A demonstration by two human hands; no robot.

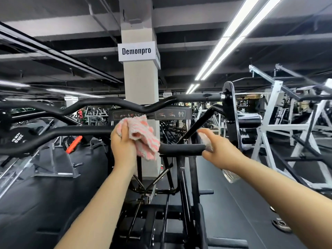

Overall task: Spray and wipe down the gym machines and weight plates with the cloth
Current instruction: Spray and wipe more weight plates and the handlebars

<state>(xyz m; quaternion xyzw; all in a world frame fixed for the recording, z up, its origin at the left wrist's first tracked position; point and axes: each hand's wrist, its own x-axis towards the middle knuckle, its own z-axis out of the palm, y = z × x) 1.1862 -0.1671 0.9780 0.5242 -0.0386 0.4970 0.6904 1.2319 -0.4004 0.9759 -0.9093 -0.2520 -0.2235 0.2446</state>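
The left hand grips the bunched pink-striped cloth against the black handle bar. The right hand curls round a clear spray bottle just beside the bar's end. Risks: mist drifting past the narrow bar, or the loose cloth corner slipping off mid-stroke and leaving patches unwiped.

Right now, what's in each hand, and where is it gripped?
The left hand grips the pink-and-white cloth by a bunched part, pressed on the machine's black bar. The right hand holds a clear spray bottle near its top.
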